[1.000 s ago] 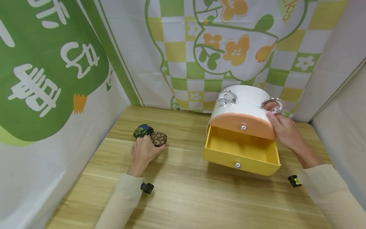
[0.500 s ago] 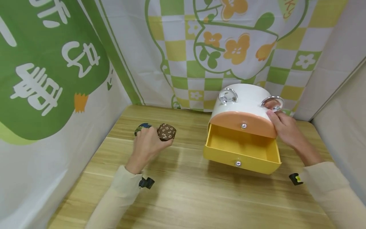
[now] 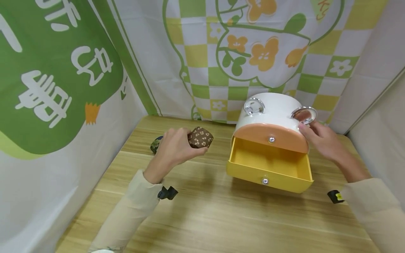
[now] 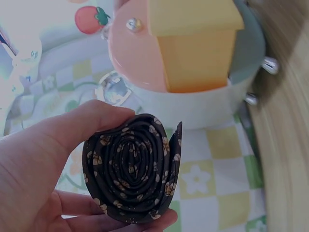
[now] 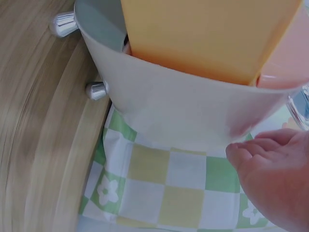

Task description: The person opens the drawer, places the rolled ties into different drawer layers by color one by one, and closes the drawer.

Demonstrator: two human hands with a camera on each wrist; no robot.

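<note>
A brown floral roll (image 3: 201, 137) is gripped above the surface (image 3: 215, 218) by the left hand (image 3: 174, 148), coiled end toward the wrist, oval's long axis thumb-to-fingers; beyond, the right hand (image 3: 326, 141) is laid, extended, against the drawer unit (image 3: 275, 108).

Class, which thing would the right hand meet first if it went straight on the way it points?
Probably the white cabinet: the right hand lies right at its side, though exact contact is unclear.

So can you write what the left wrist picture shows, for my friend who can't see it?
A left hand holding a dark, flowery roll coiled in a spiral. Behind it are a white and pink box, its yellow drawer open, and checked cloth.
</note>
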